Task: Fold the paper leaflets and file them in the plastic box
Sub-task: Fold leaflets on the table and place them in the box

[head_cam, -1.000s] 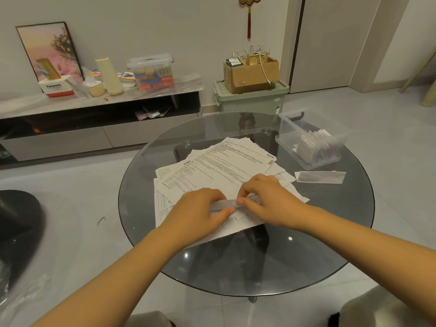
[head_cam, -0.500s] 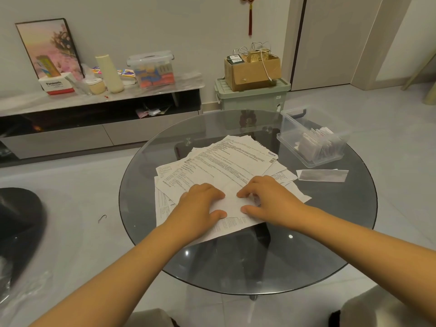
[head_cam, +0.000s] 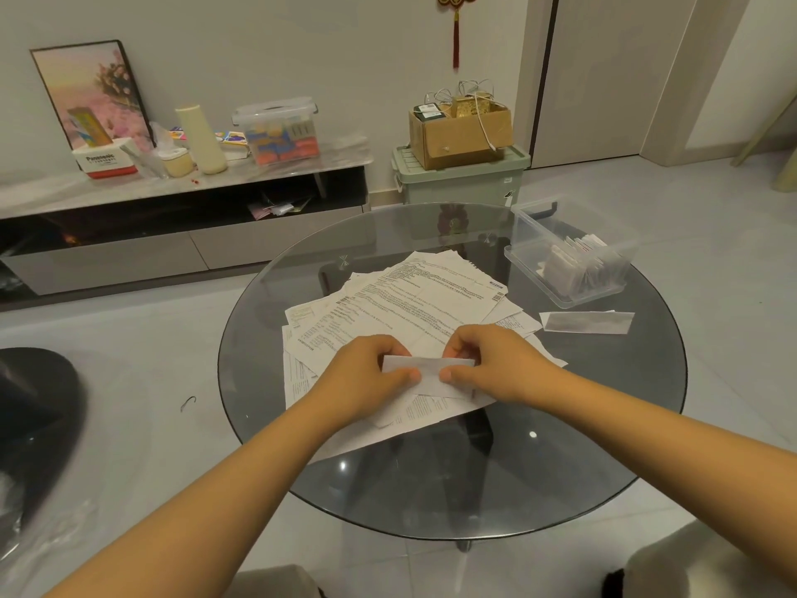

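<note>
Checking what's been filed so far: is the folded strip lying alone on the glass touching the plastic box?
Apart. The head view shows bare glass between the folded strip and the plastic box.

White leaflets (head_cam: 414,304) carry black print on the smoky grey glass table (head_cam: 582,446); near its right edge, the plastic box (head_cam: 560,235) is clear.

We count two hands, the left hand (head_cam: 366,373) and the right hand (head_cam: 496,364), together pinching one folded leaflet (head_cam: 431,373). One more folded leaflet (head_cam: 586,322) lies near the right edge of the one round surface (head_cam: 431,489). One clear plastic box (head_cam: 569,252) holds several folded leaflets; the spread sheets (head_cam: 414,304) overlap too much to count.
</note>
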